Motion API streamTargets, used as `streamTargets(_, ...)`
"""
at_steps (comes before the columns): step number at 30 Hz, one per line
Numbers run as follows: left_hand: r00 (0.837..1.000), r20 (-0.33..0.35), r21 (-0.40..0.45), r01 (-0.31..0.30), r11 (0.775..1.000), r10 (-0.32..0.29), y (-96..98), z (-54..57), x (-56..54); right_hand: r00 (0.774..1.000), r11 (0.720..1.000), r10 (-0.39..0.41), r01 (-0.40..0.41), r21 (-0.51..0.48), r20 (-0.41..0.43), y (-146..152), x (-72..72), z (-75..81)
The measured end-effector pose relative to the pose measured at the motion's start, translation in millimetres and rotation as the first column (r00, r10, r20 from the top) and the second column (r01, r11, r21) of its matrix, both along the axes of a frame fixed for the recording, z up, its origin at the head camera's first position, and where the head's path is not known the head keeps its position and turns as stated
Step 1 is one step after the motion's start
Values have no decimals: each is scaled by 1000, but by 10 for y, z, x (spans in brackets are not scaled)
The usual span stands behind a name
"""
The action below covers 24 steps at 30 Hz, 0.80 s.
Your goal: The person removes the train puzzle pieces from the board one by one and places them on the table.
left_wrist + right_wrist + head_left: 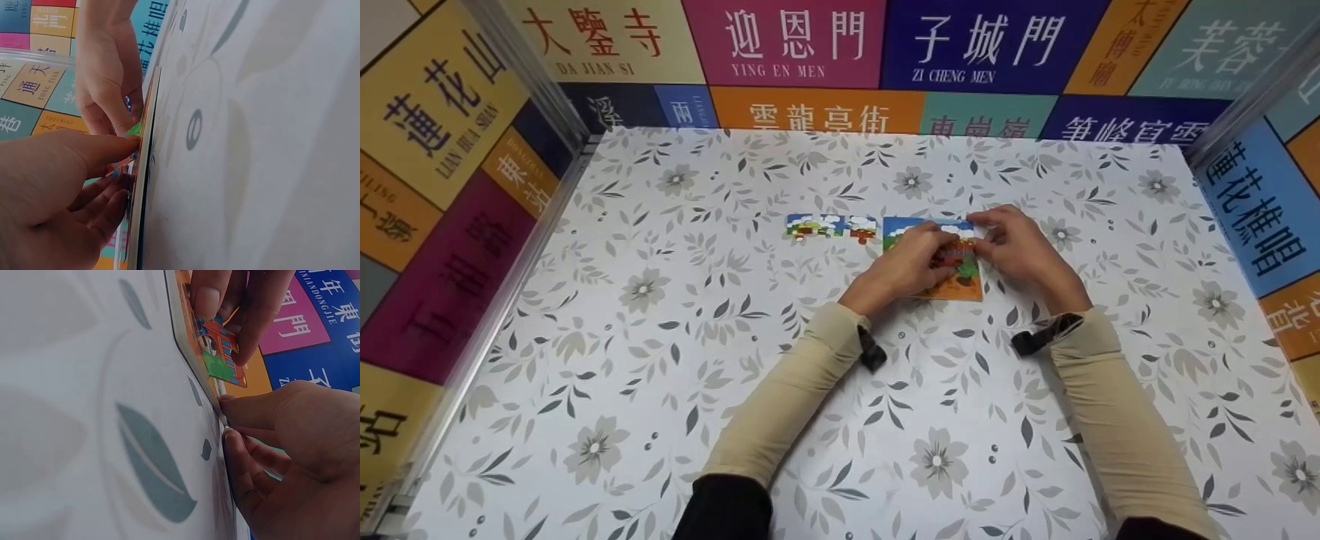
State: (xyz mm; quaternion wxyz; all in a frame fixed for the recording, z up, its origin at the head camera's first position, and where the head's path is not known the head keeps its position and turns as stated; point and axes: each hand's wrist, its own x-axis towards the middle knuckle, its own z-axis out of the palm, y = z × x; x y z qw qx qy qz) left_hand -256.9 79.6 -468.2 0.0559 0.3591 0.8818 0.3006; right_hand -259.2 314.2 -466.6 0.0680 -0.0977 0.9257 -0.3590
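One puzzle board (969, 288): toward far edge of desk (810, 420)
Left hand (906, 262): pinching red piece (227, 354)
Right hand (1018, 241): touching board's right edge, grip unclear

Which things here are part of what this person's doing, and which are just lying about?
Part of it: left hand, right hand, picture board, red-and-green piece, probably the loose puzzle pieces.
Just surroundings: flowered table cover, lettered wall panels.

The puzzle board (954, 291) is blue and orange; the tabletop (810, 480) grey-flowered white.
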Motion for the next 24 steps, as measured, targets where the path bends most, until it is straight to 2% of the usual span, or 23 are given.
streamTargets(6,1000,-5,-13,1,1000,-1,11,0,-15,1000,1000,-5,5,6,5,-4,-6,-3)
streamTargets(14,1000,-13,22,21,1000,-21,-18,31,2,1000,1000,-7,7,-5,9,-2,-8,-10)
streamTargets(24,1000,-10,-22,22,1000,-22,-27,26,23,1000,1000,-7,7,1,1,2,-13,-23)
